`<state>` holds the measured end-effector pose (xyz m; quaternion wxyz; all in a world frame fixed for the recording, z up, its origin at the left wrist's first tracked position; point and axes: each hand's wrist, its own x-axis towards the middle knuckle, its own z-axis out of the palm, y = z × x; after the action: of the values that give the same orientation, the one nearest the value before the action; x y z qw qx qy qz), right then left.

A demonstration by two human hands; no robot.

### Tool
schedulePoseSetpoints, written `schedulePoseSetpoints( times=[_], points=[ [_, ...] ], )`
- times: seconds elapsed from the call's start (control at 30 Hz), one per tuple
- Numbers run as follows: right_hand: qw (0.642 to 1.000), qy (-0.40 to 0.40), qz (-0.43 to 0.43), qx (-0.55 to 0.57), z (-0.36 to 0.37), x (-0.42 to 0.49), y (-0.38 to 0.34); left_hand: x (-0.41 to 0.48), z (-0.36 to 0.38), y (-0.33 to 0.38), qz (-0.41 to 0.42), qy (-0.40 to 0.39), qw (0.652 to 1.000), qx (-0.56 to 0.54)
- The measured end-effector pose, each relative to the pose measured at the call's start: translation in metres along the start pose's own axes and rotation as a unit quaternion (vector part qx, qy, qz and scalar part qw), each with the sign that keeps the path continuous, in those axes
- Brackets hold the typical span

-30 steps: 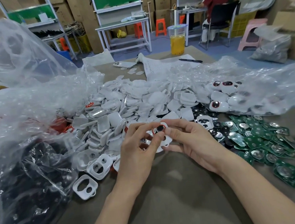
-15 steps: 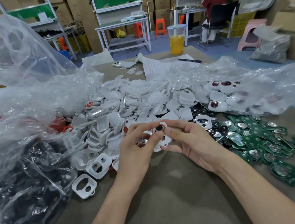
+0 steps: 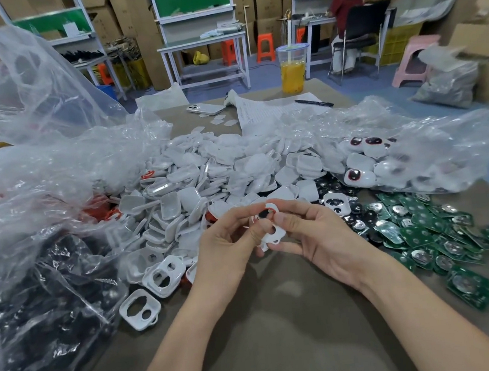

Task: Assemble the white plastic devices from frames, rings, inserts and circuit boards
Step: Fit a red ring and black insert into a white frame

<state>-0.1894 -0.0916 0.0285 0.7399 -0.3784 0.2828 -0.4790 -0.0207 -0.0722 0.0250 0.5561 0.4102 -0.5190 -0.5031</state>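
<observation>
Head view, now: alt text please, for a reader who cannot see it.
A person's left hand and right hand pinch a white plastic two-hole frame with a dark round insert above a brown table. Behind lies a pile of white plastic shells, with green circuit boards to the right and clear plastic bags to the left.

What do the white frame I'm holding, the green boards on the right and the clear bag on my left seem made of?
White frame: probably moulded plastic, smooth and slightly glossy, with clean rounded cut-outs. Green boards: likely coated circuit board, glossy green with shiny metal discs. Clear bag: thin plastic film, crinkled, see-through, catching glare.
</observation>
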Motion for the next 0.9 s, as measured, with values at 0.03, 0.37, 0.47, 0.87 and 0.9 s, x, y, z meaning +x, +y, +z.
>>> schedulePoseSetpoints(
  times=[0.03,0.37,0.47,0.87,0.9],
  points=[
    [1.0,-0.002,0.0,0.004,-0.0001,-0.0002,-0.0002,-0.0004,-0.0012,0.0005,-0.005,-0.009,1.0,-0.001],
    [1.0,-0.024,0.005,0.007,0.0006,-0.0019,-0.0006,0.0007,-0.0054,0.0043,-0.057,-0.052,0.992,-0.102],
    [1.0,-0.021,0.009,-0.002,0.0012,-0.0018,-0.0002,0.001,-0.0059,0.0025,-0.054,-0.052,0.992,-0.102],
    [1.0,-0.025,0.013,-0.005,0.0,-0.0022,0.0013,0.001,-0.0054,0.0008,-0.049,-0.054,0.993,-0.091],
    [1.0,-0.025,0.013,-0.005,0.0,-0.002,0.0016,0.001,-0.0053,0.0006,-0.048,-0.051,0.994,-0.087]
  ],
)
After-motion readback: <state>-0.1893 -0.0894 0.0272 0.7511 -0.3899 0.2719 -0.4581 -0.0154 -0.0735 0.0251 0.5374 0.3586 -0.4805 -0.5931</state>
